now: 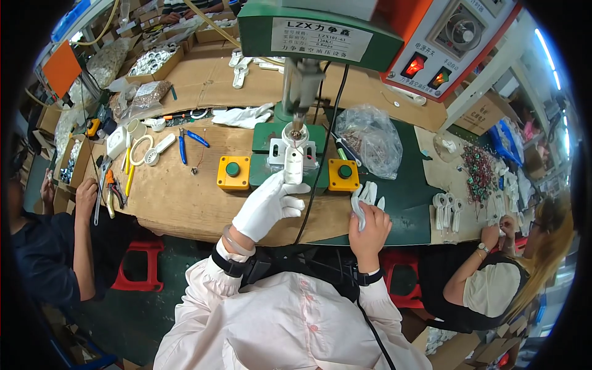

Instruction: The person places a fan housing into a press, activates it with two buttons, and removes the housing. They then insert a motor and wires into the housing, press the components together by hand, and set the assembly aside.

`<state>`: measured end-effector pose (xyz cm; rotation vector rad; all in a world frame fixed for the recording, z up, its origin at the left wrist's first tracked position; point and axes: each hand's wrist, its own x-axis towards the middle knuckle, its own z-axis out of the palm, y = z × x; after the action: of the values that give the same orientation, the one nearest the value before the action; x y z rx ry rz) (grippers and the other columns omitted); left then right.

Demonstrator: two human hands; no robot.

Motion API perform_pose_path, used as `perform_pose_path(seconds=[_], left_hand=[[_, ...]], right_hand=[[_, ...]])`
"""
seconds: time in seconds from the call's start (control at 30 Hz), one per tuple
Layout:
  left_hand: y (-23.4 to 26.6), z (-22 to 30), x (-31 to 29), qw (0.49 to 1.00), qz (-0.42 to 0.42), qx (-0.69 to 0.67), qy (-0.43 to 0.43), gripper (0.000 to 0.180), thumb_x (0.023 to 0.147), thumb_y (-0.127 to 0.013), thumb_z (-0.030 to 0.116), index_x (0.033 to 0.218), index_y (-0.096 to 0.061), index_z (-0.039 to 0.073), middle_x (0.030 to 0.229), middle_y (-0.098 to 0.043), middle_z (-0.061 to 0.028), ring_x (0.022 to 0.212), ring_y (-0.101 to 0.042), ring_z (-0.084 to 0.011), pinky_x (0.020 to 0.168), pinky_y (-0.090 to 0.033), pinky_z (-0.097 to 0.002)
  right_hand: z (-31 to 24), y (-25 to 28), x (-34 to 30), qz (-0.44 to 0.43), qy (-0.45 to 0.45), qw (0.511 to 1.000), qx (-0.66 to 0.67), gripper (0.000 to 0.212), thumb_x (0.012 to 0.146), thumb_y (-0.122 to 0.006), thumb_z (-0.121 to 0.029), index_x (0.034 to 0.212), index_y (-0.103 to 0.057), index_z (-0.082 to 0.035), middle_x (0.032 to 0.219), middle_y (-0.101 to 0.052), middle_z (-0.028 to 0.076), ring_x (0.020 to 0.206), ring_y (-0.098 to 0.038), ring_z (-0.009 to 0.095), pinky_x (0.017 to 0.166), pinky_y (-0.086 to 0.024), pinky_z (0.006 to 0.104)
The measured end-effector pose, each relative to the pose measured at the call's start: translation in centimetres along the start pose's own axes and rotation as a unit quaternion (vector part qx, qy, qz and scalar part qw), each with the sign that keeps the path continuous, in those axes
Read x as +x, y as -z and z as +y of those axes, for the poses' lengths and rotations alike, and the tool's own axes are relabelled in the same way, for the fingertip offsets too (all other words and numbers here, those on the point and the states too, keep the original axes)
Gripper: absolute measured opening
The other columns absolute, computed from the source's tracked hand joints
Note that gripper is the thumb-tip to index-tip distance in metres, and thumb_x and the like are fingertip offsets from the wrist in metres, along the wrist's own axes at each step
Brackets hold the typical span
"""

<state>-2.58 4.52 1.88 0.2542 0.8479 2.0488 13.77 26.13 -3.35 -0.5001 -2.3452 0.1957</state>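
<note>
In a white glove, my left hand (264,208) reaches the near end of a white plastic fan housing (294,168), its fingers closed at the handle. The housing lies on a metal fixture (277,152), its round end beneath the rod (298,120) of a green press (259,31). My bare right hand (371,229) rests at the table edge, fingers closed on a loose white glove (367,195). Yellow button boxes with green buttons flank the fixture: the left box (233,173) and the right box (343,176), the latter just beyond the glove.
A black cable (313,200) hangs before the fixture. Blue-handled pliers (183,148) and white fan parts (160,150) lie left. A clear plastic bag (370,142) sits right. Co-workers sit either side, a person in dark clothes (46,259) and a person with a watch (487,277).
</note>
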Motion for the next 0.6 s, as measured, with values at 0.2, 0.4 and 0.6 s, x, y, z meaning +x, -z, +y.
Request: perform_pose_path(seconds=[0.2,0.4,0.6], left_hand=[[-2.1,0.7,0.5,0.999,0.016,0.034,-0.008,0.039,0.105,-0.044,0.035,0.131,-0.050,0.006,0.114,-0.065,-0.0155,0.073,-0.063,-0.0180,0.066,-0.054,-0.0297],[-2.7,0.3,1.7,0.965,0.049,0.254,-0.032,0.030,0.103,-0.048,0.030,0.121,-0.053,0.007,0.079,-0.060,-0.0046,0.053,-0.050,-0.0110,0.047,-0.039,-0.0231],[-3.6,1.0,0.8,0.994,0.015,0.105,-0.018,0.021,0.102,-0.049,0.026,0.112,-0.053,0.008,0.069,-0.051,0.0008,0.046,-0.040,-0.0078,0.040,-0.030,-0.0231]], right_hand=[[0.0,0.1,0.0,-0.006,0.001,1.000,0.003,0.031,0.078,-0.070,-0.019,0.109,-0.067,-0.012,0.105,-0.062,0.006,0.097,-0.054,0.028,0.085,-0.040,0.0414],[-0.1,0.2,0.1,-0.003,0.002,1.000,0.006,0.031,0.078,-0.070,-0.019,0.108,-0.067,-0.012,0.104,-0.062,0.006,0.097,-0.055,0.028,0.085,-0.040,0.0414],[-0.1,0.2,0.0,-0.014,0.002,1.000,0.016,0.031,0.079,-0.070,-0.019,0.109,-0.067,-0.012,0.105,-0.061,0.008,0.097,-0.054,0.029,0.087,-0.040,0.0411]])
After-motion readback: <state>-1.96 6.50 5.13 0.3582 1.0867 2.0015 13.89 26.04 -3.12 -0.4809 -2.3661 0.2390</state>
